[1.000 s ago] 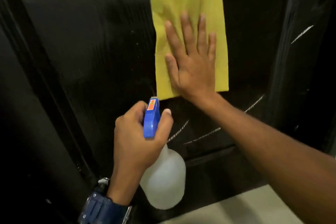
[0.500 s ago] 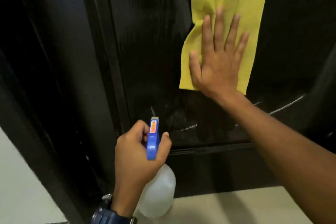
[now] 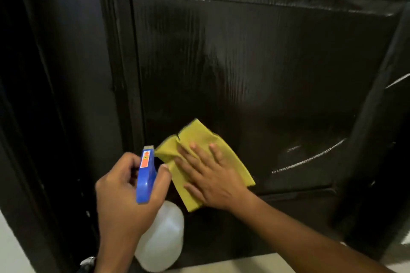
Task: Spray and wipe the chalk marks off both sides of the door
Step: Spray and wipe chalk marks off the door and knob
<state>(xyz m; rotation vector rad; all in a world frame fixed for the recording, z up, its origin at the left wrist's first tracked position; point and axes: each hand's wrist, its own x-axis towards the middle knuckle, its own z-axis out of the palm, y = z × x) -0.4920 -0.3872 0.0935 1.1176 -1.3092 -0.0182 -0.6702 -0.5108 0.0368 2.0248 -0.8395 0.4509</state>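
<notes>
Our right hand (image 3: 213, 177) lies flat with fingers straight and slightly spread, pressing the yellow cloth (image 3: 199, 153) against the lower left part of the black door (image 3: 255, 62) panel. Our left hand (image 3: 124, 195) has its fingers curled round the neck of the spray bottle (image 3: 160, 237), its blue trigger head (image 3: 145, 175) upright just left of the cloth. Chalk marks (image 3: 310, 158) curve across the panel to the right, apart from the cloth
</notes>
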